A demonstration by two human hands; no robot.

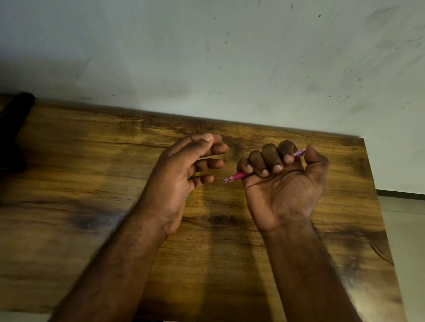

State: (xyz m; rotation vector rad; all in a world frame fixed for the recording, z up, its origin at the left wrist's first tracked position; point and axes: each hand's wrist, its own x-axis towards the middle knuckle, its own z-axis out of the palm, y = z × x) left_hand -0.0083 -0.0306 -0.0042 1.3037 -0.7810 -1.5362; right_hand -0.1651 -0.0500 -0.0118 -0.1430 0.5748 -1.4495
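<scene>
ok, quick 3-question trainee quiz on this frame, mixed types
1. True or false: the right hand grips the slim pink plastic pen in a fist.
2. The left hand is: A) gripping a cup B) relaxed, holding no pen C) flat on the wall.
3. Fill in: the pen's tip points toward the ___ hand, above the brown wooden table.

Key: 1 true; 2 B; 3 left.

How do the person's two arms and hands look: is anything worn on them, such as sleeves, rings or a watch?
Both forearms are bare up to the bottom edge of the picture; no sleeve shows. The left hand and the right hand wear no glove, and no ring, watch or bracelet is visible on the sides that show. Fine hair covers both forearms. The fingernails are short. The left arm is slightly blurred.
</scene>
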